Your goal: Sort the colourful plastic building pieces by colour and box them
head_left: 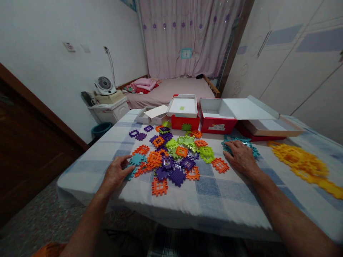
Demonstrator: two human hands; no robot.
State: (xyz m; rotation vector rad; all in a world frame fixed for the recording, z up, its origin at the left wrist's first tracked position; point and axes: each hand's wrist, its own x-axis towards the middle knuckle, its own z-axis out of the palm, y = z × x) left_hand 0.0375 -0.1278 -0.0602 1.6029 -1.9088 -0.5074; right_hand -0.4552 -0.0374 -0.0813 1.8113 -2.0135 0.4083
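Observation:
My left hand point(115, 175) is at the near left of a pile of plastic interlocking building tiles, its fingers curled around a teal tile point(130, 174) at its thumb. Another teal tile point(138, 159) lies just beyond the fingertips. On the right, my right hand point(239, 157) lies palm down with fingers stretched over a heap of teal tiles point(250, 145), partly covering it. Between the hands are mixed orange tiles point(159, 187), purple tiles point(177, 176) and lime green tiles point(207, 153), some solid and some with window grids.
Yellow tiles point(302, 160) are heaped at the right. Behind the tiles stand a red box point(184, 122), an open red box with its lid out point(218, 125), a shallow tray point(276, 127) and a grey box point(144, 116). A checked cloth point(214, 210) covers the table.

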